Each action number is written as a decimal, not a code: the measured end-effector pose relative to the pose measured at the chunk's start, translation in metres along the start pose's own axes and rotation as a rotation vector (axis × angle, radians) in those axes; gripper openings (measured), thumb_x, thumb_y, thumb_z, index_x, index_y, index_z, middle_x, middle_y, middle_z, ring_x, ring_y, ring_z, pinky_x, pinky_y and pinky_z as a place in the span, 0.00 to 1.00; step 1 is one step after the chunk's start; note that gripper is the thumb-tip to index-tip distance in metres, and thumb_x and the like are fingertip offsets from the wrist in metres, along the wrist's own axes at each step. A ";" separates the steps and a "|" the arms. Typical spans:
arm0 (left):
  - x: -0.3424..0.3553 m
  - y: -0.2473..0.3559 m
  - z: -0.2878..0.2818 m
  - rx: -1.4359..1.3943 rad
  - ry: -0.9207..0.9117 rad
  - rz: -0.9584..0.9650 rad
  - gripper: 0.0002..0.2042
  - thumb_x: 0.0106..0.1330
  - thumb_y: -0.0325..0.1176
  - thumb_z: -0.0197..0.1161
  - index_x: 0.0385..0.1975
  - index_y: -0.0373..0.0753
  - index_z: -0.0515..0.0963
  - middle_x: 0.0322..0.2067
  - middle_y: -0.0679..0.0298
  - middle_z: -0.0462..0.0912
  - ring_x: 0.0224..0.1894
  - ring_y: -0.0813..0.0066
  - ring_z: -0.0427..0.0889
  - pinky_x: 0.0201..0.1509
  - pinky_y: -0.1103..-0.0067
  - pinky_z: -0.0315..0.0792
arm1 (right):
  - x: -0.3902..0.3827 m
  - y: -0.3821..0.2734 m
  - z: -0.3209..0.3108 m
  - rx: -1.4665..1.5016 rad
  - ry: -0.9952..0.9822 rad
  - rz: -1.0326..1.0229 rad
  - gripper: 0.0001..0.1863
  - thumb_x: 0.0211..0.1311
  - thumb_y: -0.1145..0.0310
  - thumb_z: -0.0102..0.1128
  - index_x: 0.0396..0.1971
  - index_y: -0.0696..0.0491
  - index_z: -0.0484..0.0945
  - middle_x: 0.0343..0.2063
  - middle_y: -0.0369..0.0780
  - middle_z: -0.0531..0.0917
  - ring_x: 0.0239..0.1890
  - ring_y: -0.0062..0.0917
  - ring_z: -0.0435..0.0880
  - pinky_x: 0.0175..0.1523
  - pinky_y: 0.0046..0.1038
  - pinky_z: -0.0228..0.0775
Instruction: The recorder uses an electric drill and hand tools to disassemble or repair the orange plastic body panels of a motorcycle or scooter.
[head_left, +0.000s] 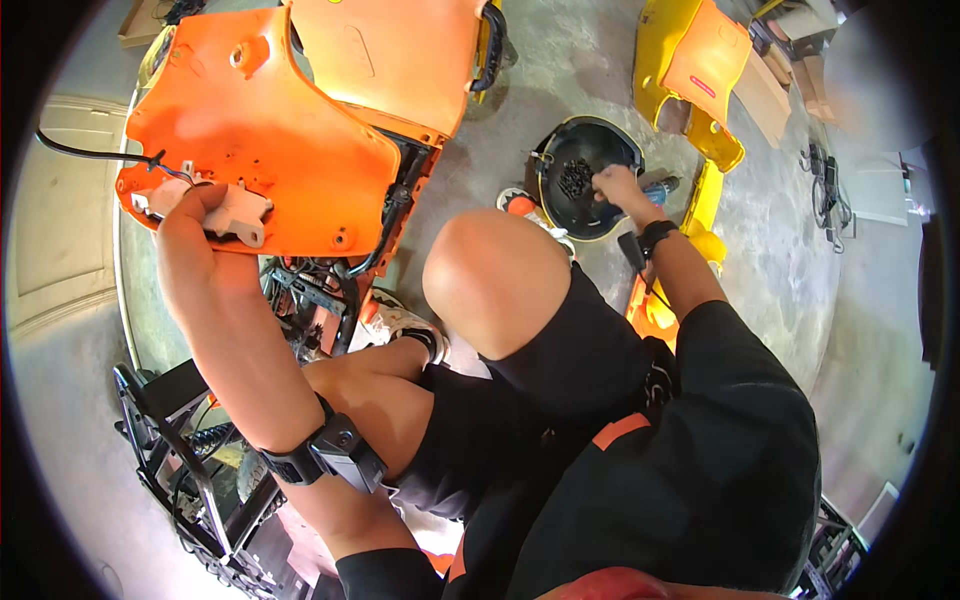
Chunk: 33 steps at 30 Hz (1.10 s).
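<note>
At the left, my left hand (192, 222) grips a pale metal bracket (238, 212) against the lower edge of a large orange panel (240, 120). A dark cable (95, 152) runs from the bracket out to the left; some of my left fingers are hidden. My right hand (618, 188) is over the right side of a round black bowl (590, 220) on the floor. Its fingers are drawn together, and anything between them is too small to make out. Beside those fingers, a heap of small dark screw-like parts (575, 178) lies in the bowl.
Another orange panel (385, 50) adjoins the first at the top. Yellow and orange body parts (700, 70) lie at the far right, near cardboard (762, 100). A blue-and-dark tool (660, 190) lies beside the bowl. A black metal frame (185, 420) stands at lower left.
</note>
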<state>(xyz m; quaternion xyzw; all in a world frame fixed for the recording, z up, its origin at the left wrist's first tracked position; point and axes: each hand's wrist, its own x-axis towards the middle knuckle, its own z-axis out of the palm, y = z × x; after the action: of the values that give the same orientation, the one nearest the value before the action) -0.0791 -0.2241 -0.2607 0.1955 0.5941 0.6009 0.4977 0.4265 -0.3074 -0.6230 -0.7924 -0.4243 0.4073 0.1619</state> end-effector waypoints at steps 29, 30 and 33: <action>0.026 0.000 0.000 0.007 -0.090 -0.013 0.16 0.54 0.13 0.56 0.43 0.31 0.70 0.40 0.55 0.75 0.40 0.59 0.79 0.45 0.63 0.80 | 0.026 0.003 -0.014 0.892 0.008 0.359 0.05 0.64 0.72 0.54 0.32 0.58 0.76 0.27 0.39 0.78 0.29 0.27 0.80 0.24 0.19 0.62; 0.025 0.000 0.001 0.006 -0.106 -0.020 0.16 0.54 0.14 0.56 0.43 0.31 0.70 0.40 0.54 0.75 0.40 0.59 0.79 0.44 0.63 0.80 | 0.027 0.005 -0.014 0.892 0.007 0.357 0.05 0.64 0.72 0.54 0.32 0.58 0.76 0.27 0.39 0.78 0.29 0.27 0.80 0.24 0.19 0.62; 0.023 -0.001 0.002 0.015 -0.124 -0.025 0.15 0.53 0.14 0.56 0.42 0.31 0.70 0.39 0.54 0.75 0.39 0.59 0.80 0.43 0.63 0.80 | 0.026 0.009 -0.007 0.739 -0.022 0.314 0.09 0.65 0.69 0.50 0.31 0.56 0.78 0.26 0.41 0.79 0.26 0.27 0.79 0.24 0.22 0.63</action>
<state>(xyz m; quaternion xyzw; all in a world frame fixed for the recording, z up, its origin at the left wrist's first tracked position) -0.0865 -0.2043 -0.2688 0.2287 0.5690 0.5769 0.5395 0.4454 -0.2909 -0.6373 -0.7314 -0.1248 0.5608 0.3673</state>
